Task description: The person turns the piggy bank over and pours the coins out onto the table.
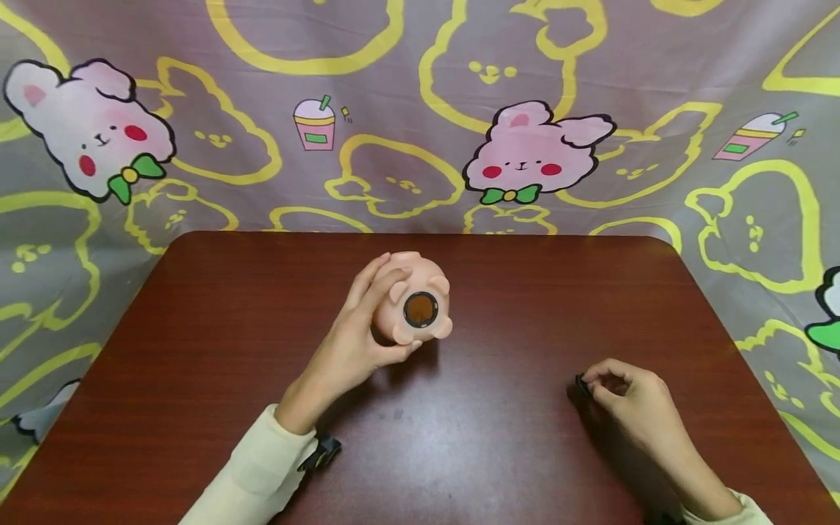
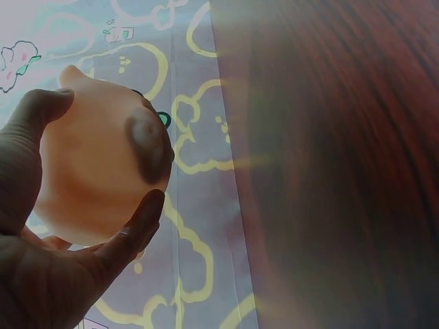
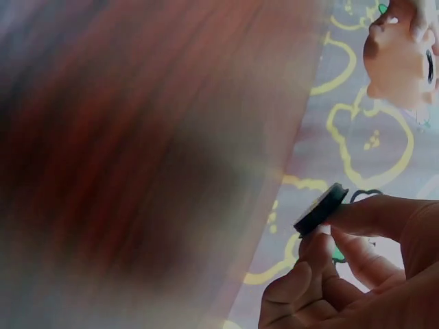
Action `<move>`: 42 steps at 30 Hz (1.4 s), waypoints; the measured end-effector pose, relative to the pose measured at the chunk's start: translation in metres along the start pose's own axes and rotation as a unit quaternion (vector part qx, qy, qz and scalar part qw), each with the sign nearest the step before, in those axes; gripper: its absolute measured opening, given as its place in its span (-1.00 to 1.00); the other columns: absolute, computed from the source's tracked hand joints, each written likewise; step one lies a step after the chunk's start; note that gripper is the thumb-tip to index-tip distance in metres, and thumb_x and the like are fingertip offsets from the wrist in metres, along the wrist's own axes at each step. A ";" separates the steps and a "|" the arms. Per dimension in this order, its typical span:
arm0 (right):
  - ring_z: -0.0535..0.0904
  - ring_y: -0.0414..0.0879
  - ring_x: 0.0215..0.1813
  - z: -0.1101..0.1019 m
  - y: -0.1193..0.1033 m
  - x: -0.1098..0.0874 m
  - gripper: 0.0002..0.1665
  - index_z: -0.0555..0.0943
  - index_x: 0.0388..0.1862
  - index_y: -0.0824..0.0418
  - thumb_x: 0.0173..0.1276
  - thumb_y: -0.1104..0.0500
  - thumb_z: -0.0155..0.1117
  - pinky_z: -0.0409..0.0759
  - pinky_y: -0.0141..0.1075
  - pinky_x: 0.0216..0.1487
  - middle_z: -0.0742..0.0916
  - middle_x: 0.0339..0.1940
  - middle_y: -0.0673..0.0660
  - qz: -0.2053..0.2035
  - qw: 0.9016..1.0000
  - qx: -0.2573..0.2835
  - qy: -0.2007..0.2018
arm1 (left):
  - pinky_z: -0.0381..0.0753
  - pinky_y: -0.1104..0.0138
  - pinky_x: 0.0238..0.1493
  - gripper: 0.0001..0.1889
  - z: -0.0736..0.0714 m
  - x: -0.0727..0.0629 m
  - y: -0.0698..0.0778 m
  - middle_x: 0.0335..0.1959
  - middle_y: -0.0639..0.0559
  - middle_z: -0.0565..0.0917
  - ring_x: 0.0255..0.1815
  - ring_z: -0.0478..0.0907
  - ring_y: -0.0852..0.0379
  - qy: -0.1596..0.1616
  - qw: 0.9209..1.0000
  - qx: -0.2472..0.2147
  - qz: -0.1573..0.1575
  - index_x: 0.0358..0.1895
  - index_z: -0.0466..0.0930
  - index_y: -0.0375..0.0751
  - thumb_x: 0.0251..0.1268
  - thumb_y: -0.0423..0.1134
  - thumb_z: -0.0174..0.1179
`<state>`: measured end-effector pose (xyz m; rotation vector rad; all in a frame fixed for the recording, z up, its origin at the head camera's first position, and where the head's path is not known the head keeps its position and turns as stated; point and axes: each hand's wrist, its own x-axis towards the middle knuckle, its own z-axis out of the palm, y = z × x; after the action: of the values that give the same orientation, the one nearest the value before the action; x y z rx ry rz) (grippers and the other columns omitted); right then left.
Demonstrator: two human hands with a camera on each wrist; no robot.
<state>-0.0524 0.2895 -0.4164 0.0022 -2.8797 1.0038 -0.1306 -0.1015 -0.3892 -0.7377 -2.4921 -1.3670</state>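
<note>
My left hand (image 1: pixel 349 341) grips a round pink piggy bank (image 1: pixel 420 275) above the middle of the table, fingers over its top and thumb beneath. Its underside faces me, showing stubby feet around a dark-rimmed round hole (image 1: pixel 421 310). In the left wrist view, the smooth body of the piggy bank (image 2: pixel 96 161) sits between thumb and fingers. Over on the right, my right hand (image 1: pixel 635 402) pinches a small black round plug (image 3: pixel 321 211) between thumb and fingertips. The plug is held apart from the piggy bank, low over the table.
The dark reddish-brown wooden table (image 1: pixel 216 328) has rounded far corners. A cloth backdrop (image 1: pixel 400 95) with cartoon rabbits and yellow outlines hangs behind and beside it. A black strap device (image 1: pixel 320 453) sits at the left wrist, by a cream sleeve (image 1: pixel 262 467).
</note>
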 end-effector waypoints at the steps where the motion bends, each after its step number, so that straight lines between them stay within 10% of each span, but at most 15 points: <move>1: 0.57 -0.45 -0.39 -0.002 0.002 0.000 -0.79 0.75 -0.31 0.15 0.29 0.46 0.39 0.52 -0.44 -0.41 0.81 -0.34 0.07 0.011 1.000 -0.002 -0.008 | 0.44 -0.07 0.48 0.06 0.000 0.000 0.000 0.70 0.08 0.07 0.70 0.10 0.03 -0.002 1.000 -0.001 -0.003 0.57 0.29 0.28 -0.03 -0.26 0.68; 29: 0.52 -0.39 -0.41 -0.010 0.018 0.002 -0.90 0.73 -0.31 0.20 0.34 0.38 0.40 0.47 -0.40 -0.38 0.80 -0.37 0.05 0.041 0.996 -0.038 -0.070 | 0.43 -0.09 0.48 0.07 -0.004 -0.003 0.000 0.70 0.09 0.07 0.71 0.07 0.03 -0.007 1.000 -0.001 -0.004 0.58 0.27 0.28 -0.02 -0.29 0.67; 42: 0.44 -0.36 -0.52 -0.003 -0.023 0.015 -0.83 0.72 -0.34 0.12 0.28 0.38 0.47 0.42 -0.40 -0.51 0.78 -0.36 0.05 -0.048 0.999 -0.006 -0.017 | 0.44 -0.06 0.47 0.09 -0.003 -0.001 -0.001 0.70 0.02 0.08 0.70 0.09 0.01 -0.017 1.000 0.004 0.004 0.59 0.27 0.24 -0.05 -0.29 0.69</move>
<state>-0.0660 0.2736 -0.3990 0.1574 -2.8854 0.9792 -0.1305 -0.1049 -0.3884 -0.7737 -2.5162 -1.3530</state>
